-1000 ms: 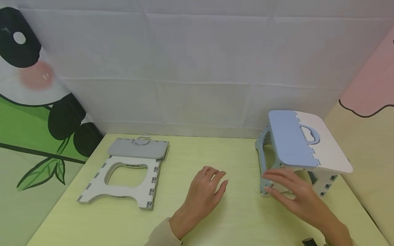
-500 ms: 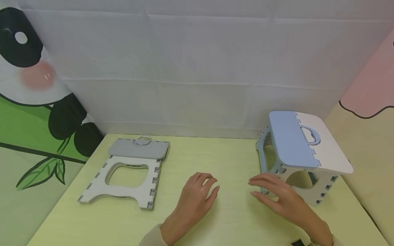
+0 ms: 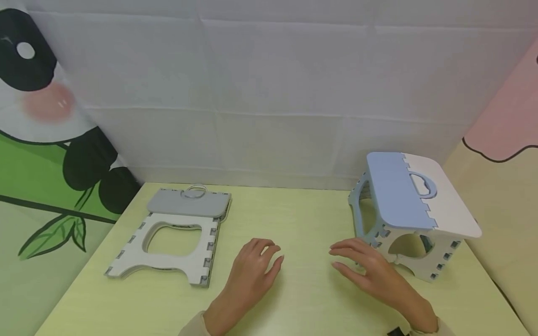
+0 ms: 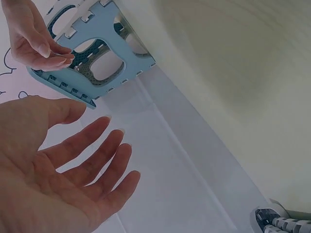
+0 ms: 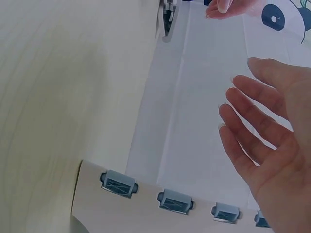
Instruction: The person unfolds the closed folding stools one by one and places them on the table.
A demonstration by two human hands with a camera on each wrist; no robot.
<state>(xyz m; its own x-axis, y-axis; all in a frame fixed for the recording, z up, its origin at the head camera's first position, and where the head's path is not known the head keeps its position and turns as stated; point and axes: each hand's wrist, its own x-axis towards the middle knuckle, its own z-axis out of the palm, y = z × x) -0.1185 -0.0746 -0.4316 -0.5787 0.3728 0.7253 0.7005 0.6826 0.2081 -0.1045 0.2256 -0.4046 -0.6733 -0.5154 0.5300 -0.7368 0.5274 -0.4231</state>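
Note:
My left hand (image 3: 252,270) hovers over the middle of the table with relaxed, slightly bent fingers and holds nothing. Facing it, my right hand (image 3: 374,273) is also empty, its fingers loosely spread, just left of and in front of a blue and white folding step stool (image 3: 395,191). That stool stands unfolded on its legs, a blue carry handle in its top. A grey and white folding stool (image 3: 172,252) lies folded flat to the left of my left hand, apart from it. In the left wrist view, the fingers (image 4: 92,165) are spread with nothing between them.
Both stools rest on a pale yellow-green table (image 3: 294,214). A white cloth (image 3: 269,93) hangs along its back edge. Printed cartoon fabric (image 3: 46,154) covers the left side, and pink and beige fabric (image 3: 500,116) the right.
Both hands have moved left and slightly toward me; the right hand has drawn away from the front of the blue and white stool. Both stools stay in place.

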